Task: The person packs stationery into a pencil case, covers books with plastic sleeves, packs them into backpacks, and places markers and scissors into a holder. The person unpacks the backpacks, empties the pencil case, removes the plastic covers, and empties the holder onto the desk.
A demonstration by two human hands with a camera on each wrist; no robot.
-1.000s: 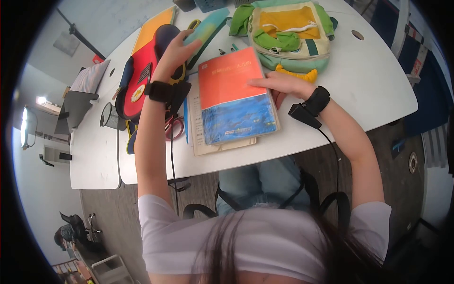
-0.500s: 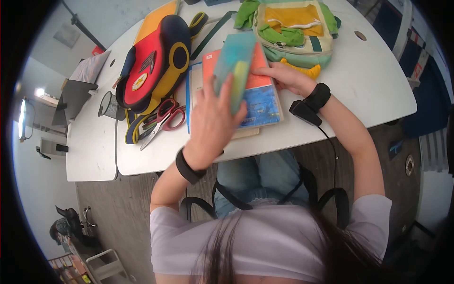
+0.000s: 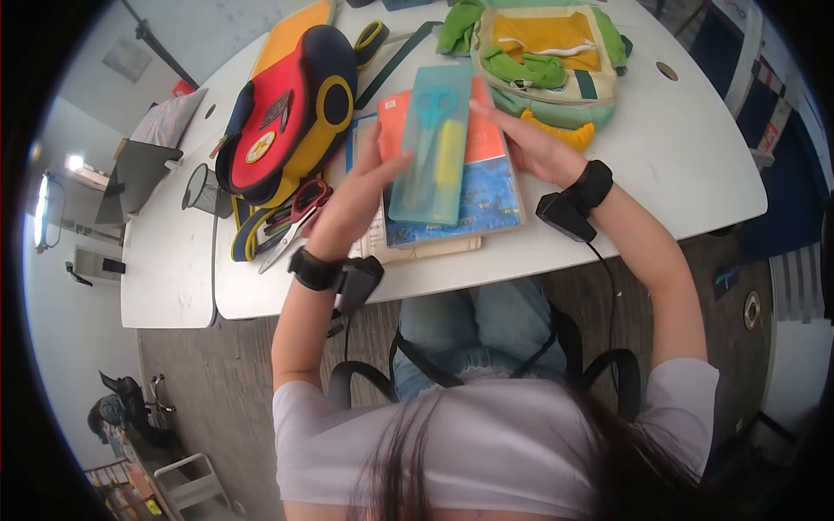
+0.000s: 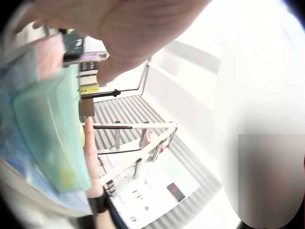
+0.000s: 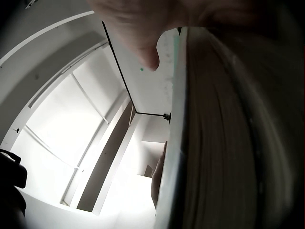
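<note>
A translucent teal pencil case, with blue scissors and something yellow showing inside, lies on a book with an orange and blue cover. Beside the stack's left edge is my left hand; its thumb reaches toward the case and overlaps its edge in the head view. My right hand is at the book's right side, thumb stretched over the cover. Its other fingers are mostly hidden by the book. In the right wrist view the book's page edges stand close to the palm, and the thumb is raised off the cover.
Left of the stack are a red, navy and yellow bag, red-handled scissors and a mesh pen cup. A green, cream and yellow backpack lies at the back right. More papers stick out under the book.
My left hand took the pencil case from the bag side, brought it onto the book and let go, then moved to the stack's left side. The right hand stayed by the book.
</note>
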